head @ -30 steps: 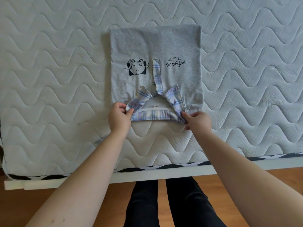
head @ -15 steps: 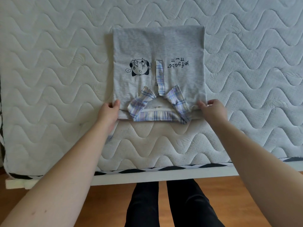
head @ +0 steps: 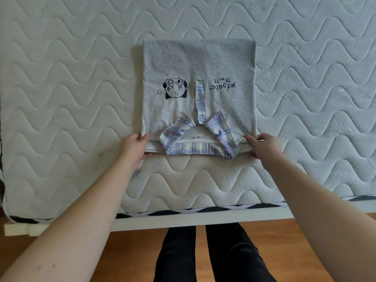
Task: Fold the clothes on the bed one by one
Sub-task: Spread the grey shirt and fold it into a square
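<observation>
The left hand (head: 133, 146) pinched the near left corner of the grey shirt (head: 198, 78), thumb on top and fingers tucked under the edge. The right hand (head: 264, 145) pinched the near right corner the same way. The shirt lay folded into a flat rectangle on the quilted mattress (head: 61, 98), stretching away from both hands, its plaid collar (head: 198, 141) on the near edge between them, its printed cartoon and lettering upside down.
</observation>
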Motion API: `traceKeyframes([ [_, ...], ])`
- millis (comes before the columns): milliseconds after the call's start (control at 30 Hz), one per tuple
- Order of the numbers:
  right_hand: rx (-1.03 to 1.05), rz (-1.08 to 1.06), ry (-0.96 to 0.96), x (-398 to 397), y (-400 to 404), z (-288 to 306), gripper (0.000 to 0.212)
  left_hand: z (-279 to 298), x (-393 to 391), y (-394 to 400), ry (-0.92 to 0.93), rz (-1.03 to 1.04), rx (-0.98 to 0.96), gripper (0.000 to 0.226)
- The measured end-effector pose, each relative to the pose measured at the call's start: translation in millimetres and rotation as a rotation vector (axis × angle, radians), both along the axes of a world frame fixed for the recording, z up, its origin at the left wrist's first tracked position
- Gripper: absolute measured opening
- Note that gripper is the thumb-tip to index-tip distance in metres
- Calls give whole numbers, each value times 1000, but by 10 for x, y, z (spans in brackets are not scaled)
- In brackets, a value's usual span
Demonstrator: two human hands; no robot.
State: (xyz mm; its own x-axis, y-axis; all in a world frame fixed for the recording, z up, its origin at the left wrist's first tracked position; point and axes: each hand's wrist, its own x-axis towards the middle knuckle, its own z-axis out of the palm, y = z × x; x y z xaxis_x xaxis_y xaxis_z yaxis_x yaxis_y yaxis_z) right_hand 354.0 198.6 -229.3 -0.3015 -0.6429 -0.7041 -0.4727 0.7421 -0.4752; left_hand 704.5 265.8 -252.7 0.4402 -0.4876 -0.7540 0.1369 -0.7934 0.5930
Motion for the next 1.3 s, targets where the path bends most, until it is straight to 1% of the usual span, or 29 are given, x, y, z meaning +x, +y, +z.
traceKeyframes([
  [100, -6, -8, -3, 35, 42, 14, 32, -18, 1, 11, -55, -2, -23, 8],
  [267, 6, -18, -69, 52, 143, 80, 28, -60, 147, 62, -201, -69, -42, 15],
  [367, 10, 46, -40, 50, 254, 92, 32, 25, 195, 26, -278, -123, -84, 8],
  [467, 47, 105, -29, 100, 391, 105, 28, 75, 308, -40, -362, -190, -85, 14],
  [533, 81, 106, -71, 180, 503, 134, 26, 99, 398, -95, -383, -197, -95, 14],
  [633, 128, 73, -138, 307, 696, 154, 21, 97, 535, -143, -361, -139, -117, 13],
  [733, 206, 11, -215, 491, 895, 168, 18, 101, 659, -193, -333, -47, -121, 25],
  [833, 300, -29, -297, 766, 1106, 185, 17, 182, 743, -332, -359, -3, -156, 31],
  [967, 414, -67, -393, 1202, 1311, 147, 19, 228, 940, -600, -462, -72, -182, 19],
  [1067, 461, -79, -429, 1526, 1352, 103, 27, 300, 1080, -784, -508, -132, -185, 28],
  [1167, 513, 35, -330, 1731, 1303, 129, 32, 335, 1149, -855, -514, -164, -157, 31],
  [1233, 615, 201, -262, 1772, 1214, 264, 46, 327, 1146, -812, -495, -145, -132, 33],
  [1300, 690, 429, -200, 1764, 1080, 417, 53, 322, 1146, -712, -579, -165, -109, 35],
])
